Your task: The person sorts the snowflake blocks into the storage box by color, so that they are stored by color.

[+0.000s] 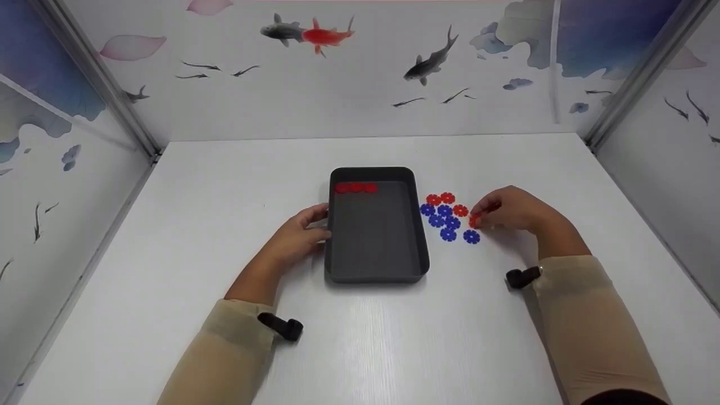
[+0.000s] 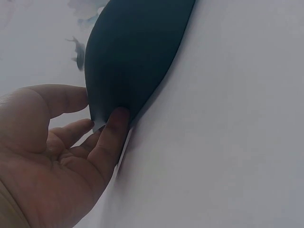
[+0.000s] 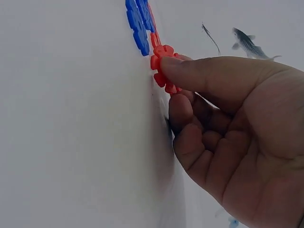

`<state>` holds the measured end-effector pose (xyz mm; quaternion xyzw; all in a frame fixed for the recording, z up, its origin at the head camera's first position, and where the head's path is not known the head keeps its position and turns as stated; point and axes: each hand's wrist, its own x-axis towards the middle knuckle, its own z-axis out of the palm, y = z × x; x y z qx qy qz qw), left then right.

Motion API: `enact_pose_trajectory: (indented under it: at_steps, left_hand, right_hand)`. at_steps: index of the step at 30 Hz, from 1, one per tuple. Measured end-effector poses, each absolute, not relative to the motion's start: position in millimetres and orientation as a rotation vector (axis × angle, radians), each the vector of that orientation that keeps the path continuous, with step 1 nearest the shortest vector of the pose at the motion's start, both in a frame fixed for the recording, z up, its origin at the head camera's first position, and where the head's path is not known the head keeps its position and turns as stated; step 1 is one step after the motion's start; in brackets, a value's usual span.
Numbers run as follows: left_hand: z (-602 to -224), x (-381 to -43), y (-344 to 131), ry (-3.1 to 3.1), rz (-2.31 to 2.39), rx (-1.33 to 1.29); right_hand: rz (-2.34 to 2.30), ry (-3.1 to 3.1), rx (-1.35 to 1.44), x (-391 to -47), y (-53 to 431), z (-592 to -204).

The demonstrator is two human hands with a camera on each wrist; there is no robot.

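A dark grey tray [image 1: 374, 236] lies on the white table, with a row of red pieces [image 1: 355, 188] inside along its far end. My left hand [image 1: 295, 236] rests against the tray's left side, its thumb and fingertips touching the wall and rim. To the right of the tray, my right hand [image 1: 512, 208] pinches a red flower-shaped plastic disc [image 3: 161, 64] between thumb and index finger, just above the table. Beside it lie loose red flower discs [image 1: 447, 198] and several blue flower discs [image 1: 448, 234], some touching or overlapping.
White panels printed with fish and leaves [image 1: 430, 62] enclose the table [image 1: 360, 337] at the back and both sides. Metal posts [image 1: 647, 73] stand at the back corners. A small black camera [image 1: 523, 278] is strapped to each sleeve cuff.
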<state>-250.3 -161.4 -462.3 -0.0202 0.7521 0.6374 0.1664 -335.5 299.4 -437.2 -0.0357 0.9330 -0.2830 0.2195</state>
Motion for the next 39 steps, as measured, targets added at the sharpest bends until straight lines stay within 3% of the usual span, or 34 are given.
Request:
enact_pose_trajectory:
  at_steps: [7,20,30,39]
  left_hand:
    - [-464.5,-248.5,-161.1,2.14,1.824,-0.069]
    - [-463.4,-246.8,-159.3,2.134,1.831,-0.076]
    - [-462.1,-248.6,-161.0,2.146,1.809,-0.095]
    - [-461.7,-248.8,-160.3,2.153,1.812,-0.064]
  right_hand:
    - [-1.027,2.532,-0.156,-327.6,272.0,-415.0]
    - [-1.601,2.425,-0.201,-328.4,170.1,-394.2]
    - [-1.842,2.264,-0.12,-350.1,131.2,-398.4]
    - [-1.776,2.322,-0.025,-379.1,116.4,-416.1]
